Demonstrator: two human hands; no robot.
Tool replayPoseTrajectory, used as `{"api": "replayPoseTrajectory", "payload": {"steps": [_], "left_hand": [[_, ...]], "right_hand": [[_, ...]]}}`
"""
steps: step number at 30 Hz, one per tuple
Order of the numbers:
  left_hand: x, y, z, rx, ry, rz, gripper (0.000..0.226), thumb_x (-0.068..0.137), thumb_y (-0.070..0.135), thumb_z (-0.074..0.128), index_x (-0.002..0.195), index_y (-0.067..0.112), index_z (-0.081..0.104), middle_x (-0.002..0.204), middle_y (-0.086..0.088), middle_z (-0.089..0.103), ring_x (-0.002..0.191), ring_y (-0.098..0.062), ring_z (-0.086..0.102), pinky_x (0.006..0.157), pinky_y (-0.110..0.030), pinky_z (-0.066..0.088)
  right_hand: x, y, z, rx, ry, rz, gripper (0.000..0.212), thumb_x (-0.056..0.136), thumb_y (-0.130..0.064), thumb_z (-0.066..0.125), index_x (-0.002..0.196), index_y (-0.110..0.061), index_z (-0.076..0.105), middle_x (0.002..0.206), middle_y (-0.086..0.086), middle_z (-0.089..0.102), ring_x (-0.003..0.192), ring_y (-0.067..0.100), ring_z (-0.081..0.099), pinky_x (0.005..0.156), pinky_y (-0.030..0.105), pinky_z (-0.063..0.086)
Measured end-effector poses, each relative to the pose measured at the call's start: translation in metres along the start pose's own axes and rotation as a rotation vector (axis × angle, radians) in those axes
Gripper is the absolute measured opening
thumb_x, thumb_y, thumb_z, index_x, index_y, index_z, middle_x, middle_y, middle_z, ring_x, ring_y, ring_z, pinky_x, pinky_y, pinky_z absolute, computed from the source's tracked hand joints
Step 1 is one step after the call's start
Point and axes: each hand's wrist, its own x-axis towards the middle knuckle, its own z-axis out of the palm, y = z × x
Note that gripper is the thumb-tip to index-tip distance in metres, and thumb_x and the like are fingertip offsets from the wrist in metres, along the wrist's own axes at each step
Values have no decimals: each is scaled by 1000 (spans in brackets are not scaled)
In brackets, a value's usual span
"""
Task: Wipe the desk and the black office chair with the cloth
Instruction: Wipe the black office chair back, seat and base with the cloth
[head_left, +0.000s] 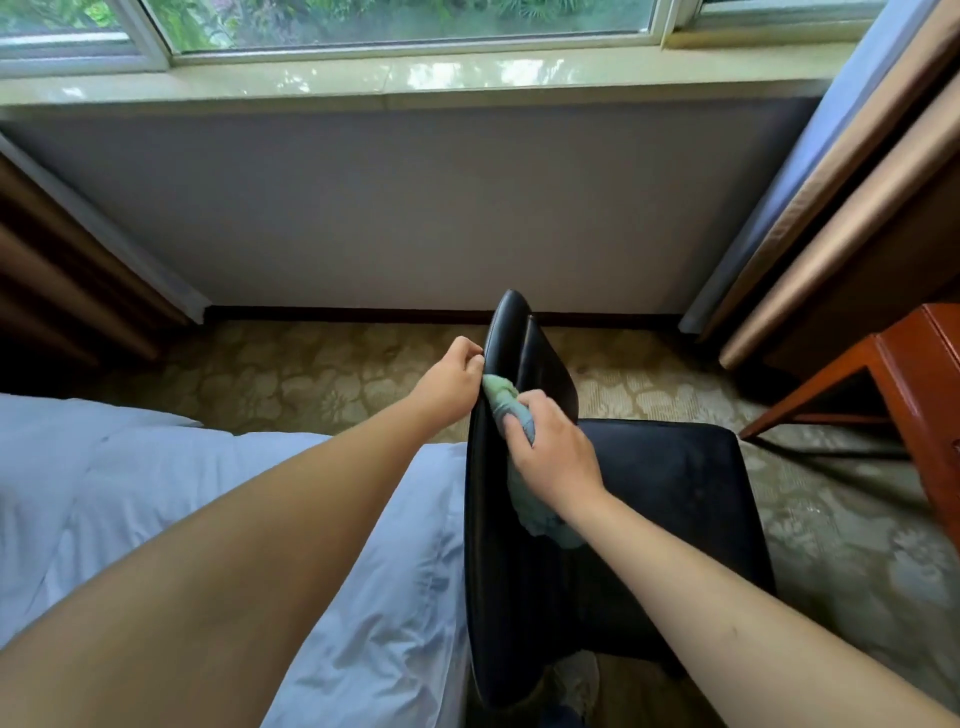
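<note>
The black office chair (670, 478) stands in front of me, its backrest seen edge-on and its padded seat to the right. My left hand (451, 382) grips the upper left edge of the backrest. My right hand (553, 452) holds a bunched pale green cloth (501, 397) and presses it against the inner face of the backrest, with more of the cloth hanging below my wrist. A corner of the reddish wooden desk (914, 374) shows at the right edge.
A bed with a white cover (130, 478) lies to the left, close against the chair's back. Patterned carpet (311, 374) runs to the wall under a window sill (415, 78). Curtains (841, 208) hang at both sides.
</note>
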Motion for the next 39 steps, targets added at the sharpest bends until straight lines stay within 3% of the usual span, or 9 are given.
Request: {"api": "replayPoseTrajectory", "payload": {"steps": [8,13,16,19,23,29,32,35,39], "left_hand": [[-2,3,-1,-175,-52,-62,30,106,35,33,129,27,50,110,9,64,93,-3,58,73,-27,45],[-4,-2,-5,-304,-58,-111,35,105,29,39,137,34,54,92,18,64,75,5,60,68,-21,49],[-8,-11,-4,-389,-50,-133,37,103,22,44,137,29,59,101,10,72,82,0,65,78,-23,58],[-14,-12,1,-453,-61,-158,38,105,19,43,137,30,58,111,13,72,93,1,68,79,-17,56],[-21,-18,8,-488,-84,-188,39,106,23,41,143,29,53,121,8,69,103,-7,67,93,-26,55],[-43,-25,13,-451,-76,-212,34,107,27,36,131,41,57,70,13,59,63,-4,49,68,-25,40],[-57,-28,20,-547,-71,-230,37,108,27,34,136,41,52,99,2,70,83,-14,58,80,-36,52],[-76,-25,25,-592,-60,-237,34,109,25,31,120,42,57,85,1,65,76,-13,59,76,-31,55],[-86,-23,31,-524,6,-189,41,106,21,31,135,34,57,99,-7,65,83,-21,53,76,-39,49]], "right_hand": [[135,-9,-22,-132,26,123,29,103,-40,39,121,-19,48,116,7,58,97,31,58,72,37,39],[178,-11,-26,-210,3,140,28,105,-36,38,124,-18,46,117,11,55,94,31,56,73,38,39],[181,-7,-22,-208,30,140,27,105,-35,38,123,-17,46,115,12,55,95,33,58,71,38,40],[173,-5,-23,-213,49,109,26,105,-37,37,121,-18,45,111,13,56,87,33,56,69,38,41],[136,-6,-19,-180,-12,28,27,102,-39,42,120,-18,45,111,16,58,95,42,60,76,43,45],[16,-10,1,-66,-59,-75,19,102,-41,43,114,-26,45,101,5,58,81,29,57,65,35,39],[-42,-10,8,-37,-96,-41,16,102,-41,45,110,-27,44,101,5,60,83,30,60,64,37,43],[-94,-7,7,-15,-154,-1,13,101,-42,46,104,-30,42,101,3,63,87,32,61,71,45,51],[-163,5,4,6,-221,17,12,101,-44,46,100,-33,42,97,-2,62,85,25,61,72,46,51]]}}
